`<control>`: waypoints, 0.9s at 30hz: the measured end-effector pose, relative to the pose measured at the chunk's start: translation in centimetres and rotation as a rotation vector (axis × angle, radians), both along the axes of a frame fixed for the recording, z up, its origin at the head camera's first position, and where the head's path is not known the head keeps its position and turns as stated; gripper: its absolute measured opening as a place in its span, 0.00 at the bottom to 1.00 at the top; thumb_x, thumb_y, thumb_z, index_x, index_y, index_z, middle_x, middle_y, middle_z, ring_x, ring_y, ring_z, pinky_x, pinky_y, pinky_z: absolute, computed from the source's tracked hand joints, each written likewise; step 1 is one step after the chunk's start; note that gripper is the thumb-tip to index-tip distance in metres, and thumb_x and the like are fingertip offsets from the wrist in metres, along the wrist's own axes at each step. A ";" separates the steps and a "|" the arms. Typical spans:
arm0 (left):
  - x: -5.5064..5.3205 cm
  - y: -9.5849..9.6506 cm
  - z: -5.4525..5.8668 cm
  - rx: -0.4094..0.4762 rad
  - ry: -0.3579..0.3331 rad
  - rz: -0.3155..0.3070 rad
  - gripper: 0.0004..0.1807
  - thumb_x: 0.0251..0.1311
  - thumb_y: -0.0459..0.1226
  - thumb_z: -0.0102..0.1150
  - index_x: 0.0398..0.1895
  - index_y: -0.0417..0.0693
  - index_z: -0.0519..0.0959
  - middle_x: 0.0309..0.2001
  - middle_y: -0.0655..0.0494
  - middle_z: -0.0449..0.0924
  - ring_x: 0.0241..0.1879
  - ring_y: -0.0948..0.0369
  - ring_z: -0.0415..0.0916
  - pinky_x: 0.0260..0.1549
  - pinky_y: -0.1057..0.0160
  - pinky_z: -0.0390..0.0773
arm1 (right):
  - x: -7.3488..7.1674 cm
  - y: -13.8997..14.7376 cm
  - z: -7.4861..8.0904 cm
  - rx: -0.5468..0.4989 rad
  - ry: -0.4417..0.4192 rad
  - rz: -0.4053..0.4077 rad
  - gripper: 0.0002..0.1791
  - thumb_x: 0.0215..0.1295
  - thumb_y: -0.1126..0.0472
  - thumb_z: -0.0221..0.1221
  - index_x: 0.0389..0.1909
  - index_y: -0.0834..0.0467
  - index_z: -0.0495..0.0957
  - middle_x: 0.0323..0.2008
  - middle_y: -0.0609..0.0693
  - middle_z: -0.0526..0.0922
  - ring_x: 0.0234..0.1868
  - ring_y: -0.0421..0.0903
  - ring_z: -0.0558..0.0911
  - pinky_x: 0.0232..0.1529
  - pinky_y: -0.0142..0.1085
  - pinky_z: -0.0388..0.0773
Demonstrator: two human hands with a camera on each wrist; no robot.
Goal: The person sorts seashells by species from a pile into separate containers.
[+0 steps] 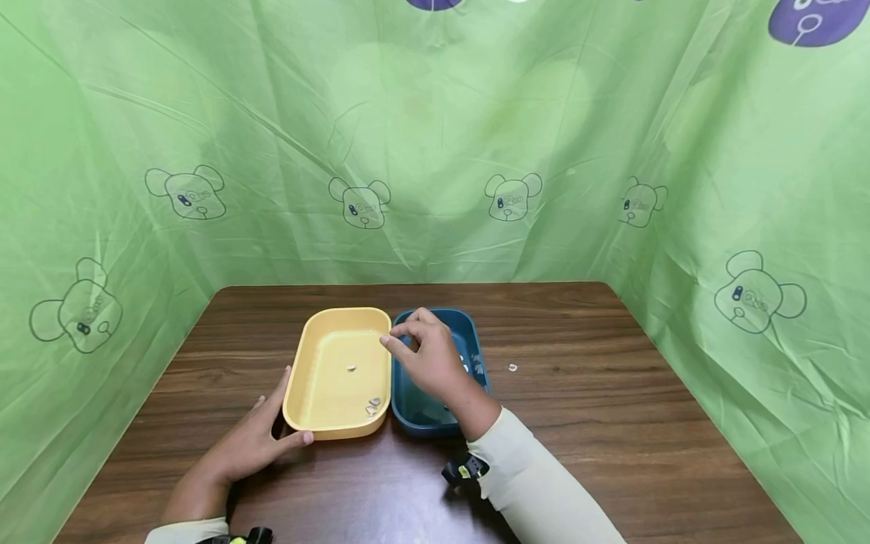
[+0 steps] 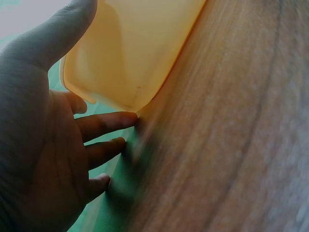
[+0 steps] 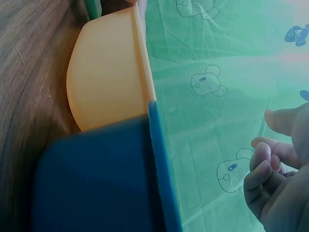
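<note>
My left hand (image 1: 254,442) steadies a yellow tray (image 1: 292,400) at its near left corner. The thumb lies at the near side, and the spread, fairly straight fingers touch the left side. Over the line where the yellow tray meets a dark blue tray (image 1: 401,412) hovers my right hand (image 1: 431,359). Its thumb and forefinger come close together, the other fingers curled; whether a tiny piece sits between the tips cannot be told. A small pale piece (image 1: 351,368) and several greyish bits (image 1: 373,406) lie in the yellow tray. More pale bits (image 1: 465,366) show in the blue one, partly hidden.
One small whitish, ring-like piece (image 1: 513,367) lies on the brown wooden table (image 1: 578,423), right of the blue tray. A green curtain (image 1: 442,249) with mouse-like drawings surrounds the back and sides. Both wrists wear black straps.
</note>
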State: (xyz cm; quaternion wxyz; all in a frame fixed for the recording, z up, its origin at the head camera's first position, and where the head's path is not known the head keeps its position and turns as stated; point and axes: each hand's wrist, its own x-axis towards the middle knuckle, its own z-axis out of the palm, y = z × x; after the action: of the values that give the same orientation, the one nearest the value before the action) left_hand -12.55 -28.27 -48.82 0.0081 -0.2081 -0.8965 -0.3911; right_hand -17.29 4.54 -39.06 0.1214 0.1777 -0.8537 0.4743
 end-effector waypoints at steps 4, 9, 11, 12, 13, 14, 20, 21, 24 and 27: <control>0.1 0.0 0.0 -0.006 -0.001 0.005 0.67 0.62 0.47 0.78 0.92 0.46 0.39 0.86 0.25 0.46 0.79 0.22 0.54 0.73 0.15 0.47 | 0.0 0.5 0.3 0.000 0.010 -0.004 0.09 0.74 0.56 0.71 0.43 0.57 0.93 0.36 0.48 0.76 0.27 0.41 0.70 0.29 0.30 0.70; 0.1 0.0 0.0 -0.007 -0.001 0.002 0.67 0.63 0.48 0.78 0.92 0.49 0.38 0.86 0.25 0.46 0.79 0.23 0.54 0.73 0.15 0.47 | 0.0 1.5 0.4 -0.015 0.015 -0.016 0.09 0.73 0.57 0.72 0.43 0.59 0.93 0.37 0.52 0.78 0.27 0.41 0.71 0.30 0.30 0.69; 0.0 0.0 0.0 -0.008 0.003 0.000 0.67 0.62 0.47 0.78 0.92 0.48 0.38 0.86 0.25 0.46 0.79 0.22 0.54 0.72 0.15 0.48 | -0.1 2.0 0.3 -0.027 0.026 -0.033 0.08 0.72 0.57 0.73 0.43 0.59 0.93 0.37 0.52 0.78 0.27 0.41 0.71 0.30 0.30 0.69; 0.0 0.0 0.0 -0.008 0.006 -0.002 0.67 0.62 0.47 0.78 0.92 0.47 0.39 0.86 0.25 0.46 0.79 0.23 0.55 0.72 0.14 0.48 | -0.2 2.3 0.3 -0.037 0.035 -0.040 0.08 0.72 0.58 0.73 0.42 0.59 0.93 0.36 0.52 0.78 0.27 0.41 0.71 0.30 0.30 0.69; 0.0 0.0 0.0 -0.008 0.007 -0.001 0.67 0.62 0.47 0.78 0.92 0.45 0.39 0.86 0.25 0.46 0.79 0.22 0.55 0.72 0.14 0.48 | -0.3 2.6 0.2 -0.046 0.042 -0.046 0.07 0.71 0.59 0.73 0.42 0.59 0.93 0.36 0.53 0.78 0.26 0.41 0.71 0.30 0.30 0.69; 0.0 0.0 0.0 -0.010 0.009 0.000 0.67 0.62 0.47 0.78 0.91 0.44 0.40 0.86 0.25 0.47 0.79 0.23 0.55 0.72 0.14 0.48 | -0.3 3.0 0.1 -0.054 0.047 -0.053 0.07 0.71 0.59 0.74 0.42 0.59 0.93 0.36 0.53 0.78 0.26 0.41 0.71 0.29 0.30 0.69; -0.1 0.1 -0.1 -0.022 0.007 0.003 0.67 0.62 0.48 0.78 0.91 0.42 0.40 0.86 0.25 0.47 0.79 0.23 0.54 0.72 0.15 0.49 | -0.5 5.4 -0.1 -0.053 0.011 -0.084 0.07 0.73 0.58 0.72 0.44 0.58 0.93 0.38 0.55 0.77 0.26 0.42 0.71 0.28 0.31 0.70; -0.1 0.1 -0.1 -0.022 0.007 0.003 0.66 0.63 0.48 0.78 0.91 0.42 0.40 0.86 0.25 0.47 0.79 0.23 0.54 0.72 0.14 0.49 | -0.5 5.8 -0.1 -0.050 0.003 -0.089 0.08 0.73 0.57 0.72 0.44 0.57 0.93 0.38 0.55 0.77 0.26 0.42 0.71 0.28 0.31 0.70; 0.0 0.0 -0.1 -0.017 0.002 0.005 0.66 0.63 0.48 0.77 0.91 0.43 0.40 0.86 0.25 0.46 0.79 0.23 0.53 0.72 0.15 0.48 | -0.6 6.9 -0.1 -0.062 -0.005 -0.105 0.08 0.73 0.58 0.72 0.44 0.58 0.93 0.38 0.55 0.76 0.26 0.43 0.72 0.28 0.30 0.71; 0.0 -0.1 -0.1 -0.011 -0.004 0.005 0.67 0.63 0.48 0.77 0.92 0.46 0.39 0.86 0.26 0.46 0.80 0.23 0.53 0.73 0.15 0.48 | -0.7 8.0 -0.1 -0.082 -0.007 -0.133 0.07 0.72 0.59 0.73 0.44 0.58 0.93 0.38 0.55 0.77 0.26 0.43 0.72 0.29 0.30 0.70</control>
State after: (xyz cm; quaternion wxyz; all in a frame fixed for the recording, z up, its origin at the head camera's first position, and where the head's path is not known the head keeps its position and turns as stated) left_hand -12.55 -28.36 -48.89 0.0059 -0.2051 -0.8991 -0.3866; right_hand -17.96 12.52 -39.14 0.1570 0.1138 -0.8440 0.5001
